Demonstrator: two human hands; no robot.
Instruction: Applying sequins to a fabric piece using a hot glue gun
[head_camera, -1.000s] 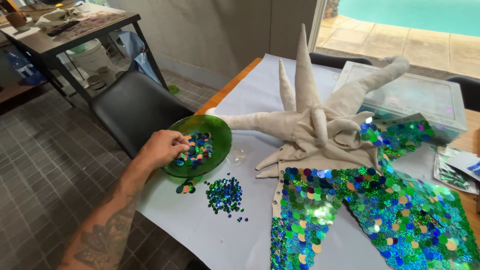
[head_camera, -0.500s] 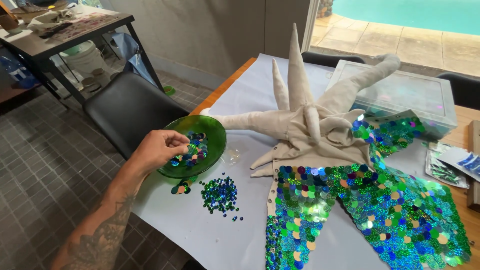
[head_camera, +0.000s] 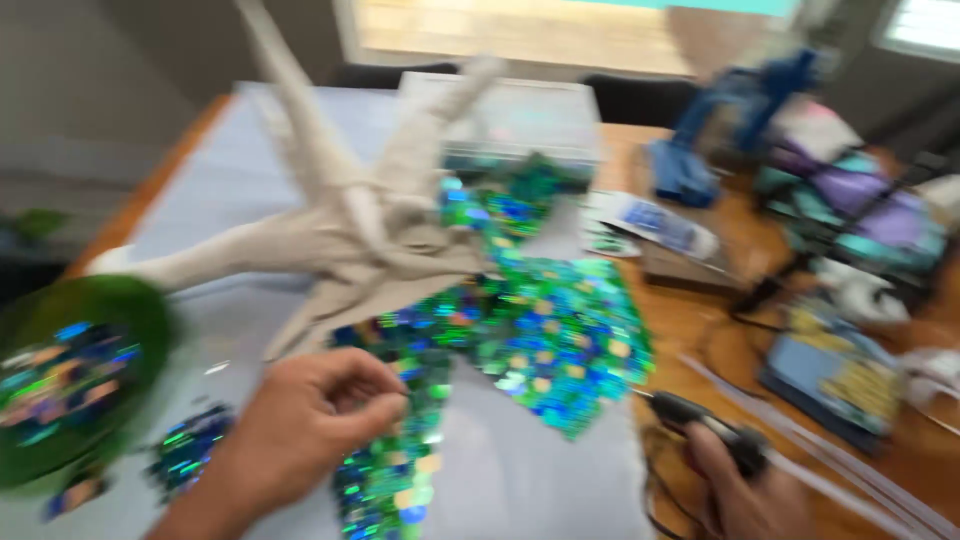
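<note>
Head view is blurred: the left hand (head_camera: 300, 430) hovers knuckles-up over the sequined fabric (head_camera: 540, 330), fingers curled with tips pinched together — whether a sequin sits between them cannot be told. At the lower right, the right hand (head_camera: 750, 495) is wrapped around a dark glue gun (head_camera: 705, 425), nozzle pointing toward the sequins — the green bowl (head_camera: 80, 390) sits at far left
</note>
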